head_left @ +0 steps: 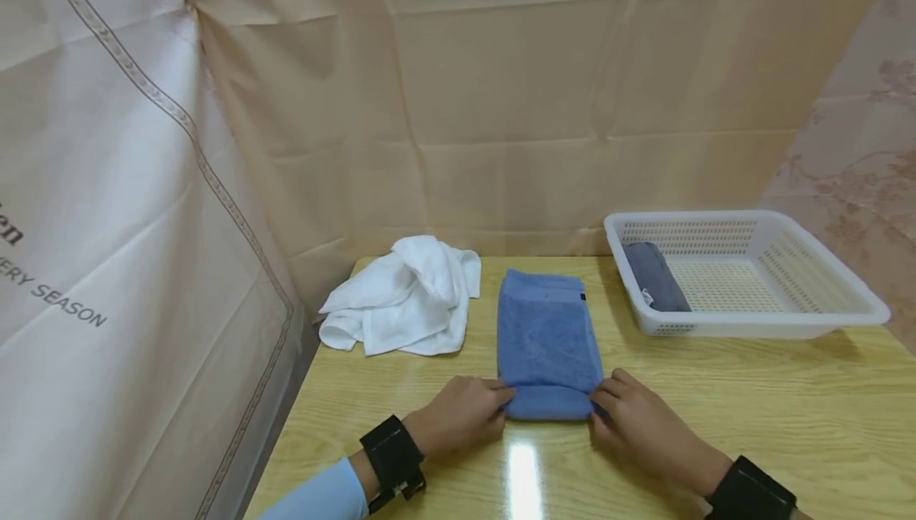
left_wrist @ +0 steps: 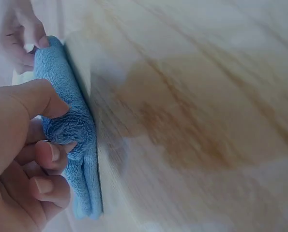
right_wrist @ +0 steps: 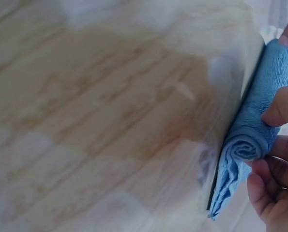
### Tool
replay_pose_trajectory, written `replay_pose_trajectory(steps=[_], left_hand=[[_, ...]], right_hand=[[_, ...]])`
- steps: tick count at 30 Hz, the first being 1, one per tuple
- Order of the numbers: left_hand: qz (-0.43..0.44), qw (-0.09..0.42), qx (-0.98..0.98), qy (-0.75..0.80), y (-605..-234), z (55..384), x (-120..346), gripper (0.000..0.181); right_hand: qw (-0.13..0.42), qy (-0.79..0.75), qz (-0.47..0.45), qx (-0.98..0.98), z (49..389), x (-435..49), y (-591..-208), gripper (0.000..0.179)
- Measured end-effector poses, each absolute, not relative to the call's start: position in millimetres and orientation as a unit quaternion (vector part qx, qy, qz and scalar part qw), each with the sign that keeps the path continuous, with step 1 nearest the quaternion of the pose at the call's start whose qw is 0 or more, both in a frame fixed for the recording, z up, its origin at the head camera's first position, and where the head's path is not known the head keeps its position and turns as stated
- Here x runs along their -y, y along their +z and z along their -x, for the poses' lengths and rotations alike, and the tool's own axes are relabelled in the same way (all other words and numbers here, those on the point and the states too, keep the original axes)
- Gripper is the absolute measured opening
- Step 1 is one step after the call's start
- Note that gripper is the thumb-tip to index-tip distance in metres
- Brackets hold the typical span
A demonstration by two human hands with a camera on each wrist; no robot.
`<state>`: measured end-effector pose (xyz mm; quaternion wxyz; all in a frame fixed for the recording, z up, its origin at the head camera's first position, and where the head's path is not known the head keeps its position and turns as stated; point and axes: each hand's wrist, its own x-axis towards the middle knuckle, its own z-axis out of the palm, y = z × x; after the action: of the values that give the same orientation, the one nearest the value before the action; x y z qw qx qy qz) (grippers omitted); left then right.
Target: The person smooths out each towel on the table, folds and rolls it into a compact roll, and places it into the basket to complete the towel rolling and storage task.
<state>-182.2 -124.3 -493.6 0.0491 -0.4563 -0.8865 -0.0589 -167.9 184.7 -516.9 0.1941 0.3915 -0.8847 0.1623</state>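
Note:
A blue towel (head_left: 547, 337) lies lengthwise on the table, its near end rolled into a short thick roll and the rest flat behind. At the roll's left end, my left hand (head_left: 465, 413) pinches it between thumb and fingers. My right hand (head_left: 640, 421) pinches the right end the same way. In the left wrist view, the left thumb lies on top of the roll (left_wrist: 68, 96) with fingertips at its coiled end. The spiral layers of the towel roll (right_wrist: 248, 145) show plainly in the right wrist view, beside the right thumb and curled fingers.
A crumpled white towel (head_left: 411, 297) lies at the back left of the wooden table (head_left: 444, 488). At the back right stands a white plastic basket (head_left: 758, 325) with a rolled dark grey towel (head_left: 657, 277) inside its left end. A beige cloth (head_left: 501, 106) hangs behind the table.

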Motion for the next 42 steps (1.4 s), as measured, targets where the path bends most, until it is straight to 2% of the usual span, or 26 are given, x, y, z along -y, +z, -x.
replay_pose_trajectory(steps=[1, 2, 5, 9, 13, 14, 17, 20, 24, 27, 29, 32, 35, 38, 42], left_hand=[[0.455, 0.045, 0.886, -0.074, -494.1, 183.0, 124.8, 0.003], [0.453, 0.041, 0.886, -0.089, -494.8, 183.7, 125.1, 0.005], [0.44, 0.019, 0.886, -0.142, -496.3, 185.5, 125.8, 0.02], [0.397, -0.032, 0.89, -0.221, -497.1, 187.1, 126.3, 0.009], [0.348, -0.087, 0.882, -0.305, -498.1, 191.2, 129.0, 0.028], [0.34, -0.095, 0.878, -0.323, -498.2, 193.0, 129.7, 0.026], [0.328, -0.107, 0.869, -0.356, -498.2, 198.2, 131.4, 0.023], [0.322, -0.09, 0.875, -0.349, -496.5, 201.6, 131.1, 0.02], [0.333, -0.016, 0.908, -0.254, -494.0, 201.8, 128.3, 0.016], [0.352, 0.045, 0.919, -0.171, -492.7, 198.8, 125.9, 0.016], [0.374, 0.075, 0.915, -0.131, -491.7, 195.5, 124.5, 0.015], [0.403, 0.107, 0.906, -0.077, -490.8, 190.6, 122.9, 0.014], [0.414, 0.103, 0.903, -0.045, -489.5, 187.2, 121.5, 0.017], [0.412, 0.094, 0.906, -0.032, -489.4, 186.3, 119.5, 0.022], [0.406, 0.103, 0.907, -0.05, -492.9, 186.3, 118.6, 0.017]], right_hand=[[0.187, 0.17, -0.387, 0.887, 169.1, -185.3, -517.0, 0.011], [0.179, 0.176, -0.381, 0.89, 170.5, -185.7, -516.9, 0.011], [0.132, 0.201, -0.358, 0.902, 174.9, -186.8, -515.3, 0.009], [0.043, 0.267, -0.313, 0.91, 180.4, -188.9, -512.1, 0.015], [-0.003, 0.361, -0.285, 0.888, 184.0, -191.1, -511.0, 0.015], [-0.002, 0.374, -0.285, 0.883, 184.3, -191.2, -510.9, 0.014], [0.023, 0.375, -0.291, 0.88, 185.0, -189.9, -510.4, 0.014], [0.079, 0.327, -0.297, 0.894, 183.7, -186.7, -510.6, 0.014], [0.179, 0.226, -0.325, 0.901, 181.1, -183.3, -512.4, 0.017], [0.228, 0.16, -0.353, 0.893, 180.4, -182.3, -512.4, 0.013], [0.237, 0.129, -0.37, 0.889, 180.6, -182.2, -511.9, 0.013], [0.232, 0.103, -0.391, 0.885, 180.0, -182.4, -511.5, 0.024], [0.228, 0.088, -0.406, 0.88, 179.1, -182.6, -511.7, 0.031], [0.234, 0.081, -0.413, 0.876, 177.4, -181.0, -512.2, 0.03], [0.24, 0.075, -0.407, 0.878, 176.2, -177.9, -514.5, 0.024]])
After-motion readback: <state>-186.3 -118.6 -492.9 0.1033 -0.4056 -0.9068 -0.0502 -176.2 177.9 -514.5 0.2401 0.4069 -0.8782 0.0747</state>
